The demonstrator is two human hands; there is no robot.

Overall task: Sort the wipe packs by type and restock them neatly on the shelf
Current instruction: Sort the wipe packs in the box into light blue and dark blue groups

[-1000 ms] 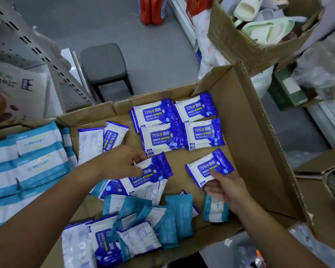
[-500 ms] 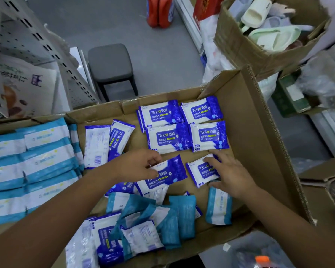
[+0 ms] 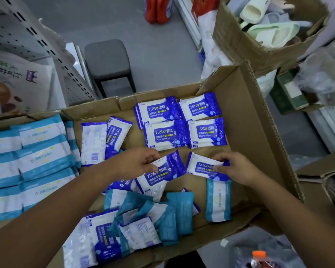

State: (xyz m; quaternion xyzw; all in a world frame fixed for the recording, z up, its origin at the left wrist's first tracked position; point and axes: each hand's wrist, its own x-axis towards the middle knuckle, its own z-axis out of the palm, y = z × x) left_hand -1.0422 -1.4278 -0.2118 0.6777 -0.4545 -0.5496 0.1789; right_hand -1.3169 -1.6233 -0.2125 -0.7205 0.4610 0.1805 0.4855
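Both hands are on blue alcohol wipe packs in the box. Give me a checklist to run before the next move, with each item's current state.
1. Left hand pinches the left pack: ok.
2. Right hand pinches the right pack: ok.
3. Both packs match the blue grid: ok, same "75%" alcohol wipes print.
4. Left pack square with the grid: not ok, it is tilted.
5. Left pack clear of loose packs: not ok, it overlaps packs beneath.
6. Teal pack apart from the right pack: cannot tell, their edges meet by the hand.
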